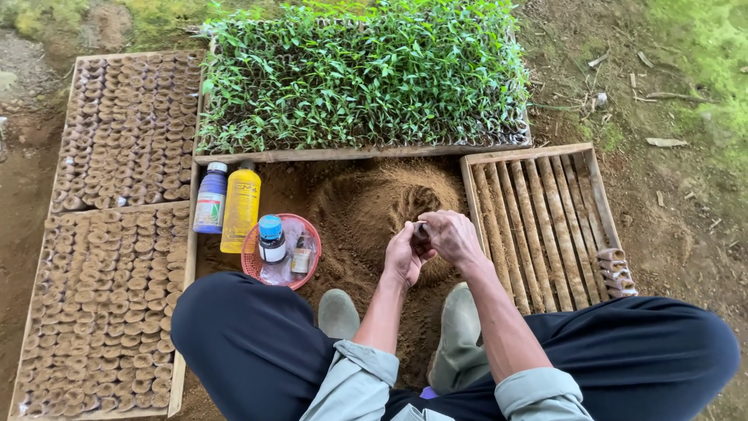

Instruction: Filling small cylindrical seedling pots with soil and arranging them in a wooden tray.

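Nearest: two knees in dark trousers, pale rolled sleeves, and grey-green boots planted on the soil.

Far left: two shallow wooden trays, one behind the other, both packed with rows of small brown soil-filled cups, standing upright and touching.

Left of centre: a purple bottle with white cap and a yellow bottle, lying side by side and touching, just behind a round pink basket. Basket holds a dark bottle with blue cap, a smaller vial and clear plastic wrapping.

Rear centre: a wooden tray of dense green seedlings.

Centre: a mound of fine brown soil with a hollow at its top.

Over the mound: left hand, fingers curled inward, and right hand, fingers bent; both pinch one small brown cup between their fingertips, held above the soil. Hands touch each other around it; the cup is mostly hidden.

Right: a slatted wooden tray, bare but for a short stack of filled cups at its near right corner.

Far right: bare earth with scattered twigs and a mossy patch.
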